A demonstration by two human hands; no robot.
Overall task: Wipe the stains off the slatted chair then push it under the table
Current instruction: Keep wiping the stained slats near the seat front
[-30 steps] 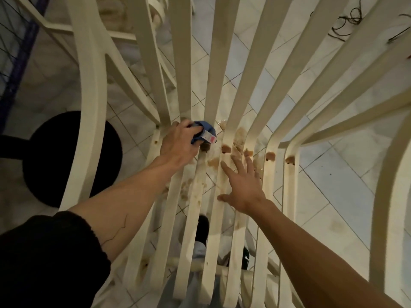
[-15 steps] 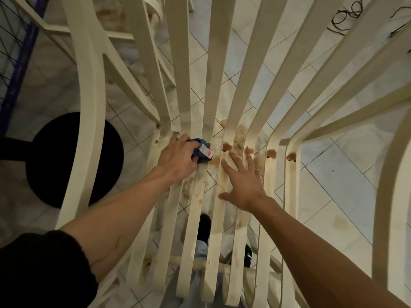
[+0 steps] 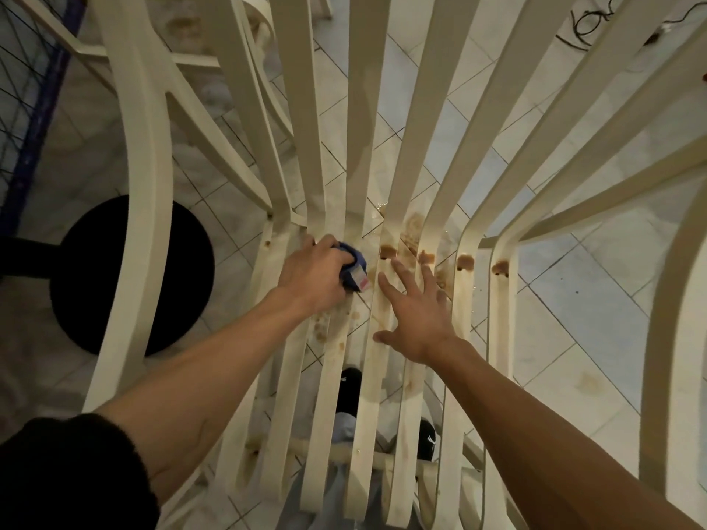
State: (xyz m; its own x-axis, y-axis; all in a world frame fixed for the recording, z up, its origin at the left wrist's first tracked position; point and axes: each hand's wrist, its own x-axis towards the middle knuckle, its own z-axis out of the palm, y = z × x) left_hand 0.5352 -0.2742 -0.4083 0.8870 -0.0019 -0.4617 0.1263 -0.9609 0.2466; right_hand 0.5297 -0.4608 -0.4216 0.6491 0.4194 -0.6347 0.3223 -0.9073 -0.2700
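The cream slatted chair [image 3: 359, 116] fills the view from above. Brown stains [image 3: 387, 251] mark the bend between backrest and seat, with fainter blotches on the seat slats. My left hand [image 3: 311, 275] is closed around a blue cloth [image 3: 354, 266] with a white and red tag, pressing it on the seat slats just left of the stains. My right hand [image 3: 415, 309] lies flat on the seat slats to the right, fingers spread, holding nothing.
A black round base [image 3: 180, 273] stands on the tiled floor at left. Another cream chair frame [image 3: 191, 59] is behind at upper left. Black cables [image 3: 589, 21] lie at upper right. My shoes [image 3: 350, 390] show under the slats.
My left hand has drawn the cloth down the slats toward me, from the bend onto the seat. The right hand stays flat in place.
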